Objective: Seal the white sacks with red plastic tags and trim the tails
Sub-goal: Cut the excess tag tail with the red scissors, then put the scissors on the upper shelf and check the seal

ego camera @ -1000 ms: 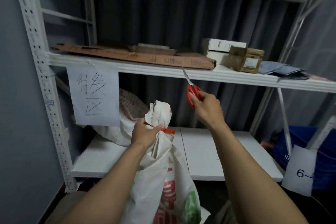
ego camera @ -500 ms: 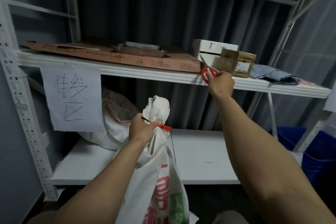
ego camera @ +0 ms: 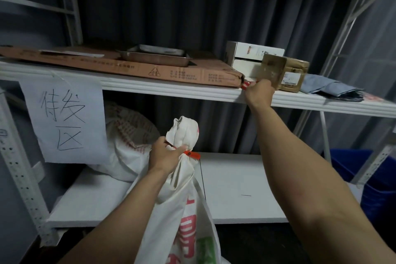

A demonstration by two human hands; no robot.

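Observation:
My left hand (ego camera: 165,156) grips the gathered neck of a white sack (ego camera: 182,206) with red and green print, in front of the lower shelf. A red plastic tag (ego camera: 191,154) cinches the neck just right of my thumb, and the bunched top stands above it. My right hand (ego camera: 258,92) reaches up to the upper shelf (ego camera: 171,90) and holds the red-handled scissors (ego camera: 246,84) down on the shelf surface; only the red handles show beside my fingers.
A flattened cardboard box (ego camera: 128,66) with a metal tray (ego camera: 156,57) lies on the upper shelf, next to a white box (ego camera: 250,53) and a brown box (ego camera: 287,72). A second sack (ego camera: 128,135) lies on the lower shelf (ego camera: 235,188) behind a handwritten paper sign (ego camera: 64,120). Blue bins (ego camera: 368,178) stand at right.
My right hand has carried the scissors up from beside the sack to the upper shelf and lowered them onto it. My left hand keeps its grip on the sack's neck.

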